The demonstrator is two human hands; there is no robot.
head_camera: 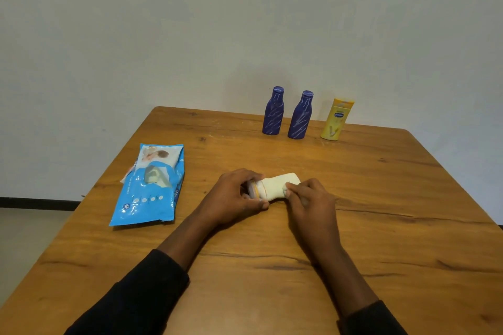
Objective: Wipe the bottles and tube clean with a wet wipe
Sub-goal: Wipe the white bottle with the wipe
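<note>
Though wet wipe (277, 185) hides most of tube (257, 190): left hand (234, 198) grips cap end; right hand (310, 198) pinches wet wipe, mid-desk (381, 226).

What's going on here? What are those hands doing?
A person is cleaning a tube on the table. The left hand grips its cap end, and the right hand pinches what looks like a pale wipe wrapped round it. Two blue bottles and a yellow bottle stand at the far edge; the wipes pack lies to the left.
</note>
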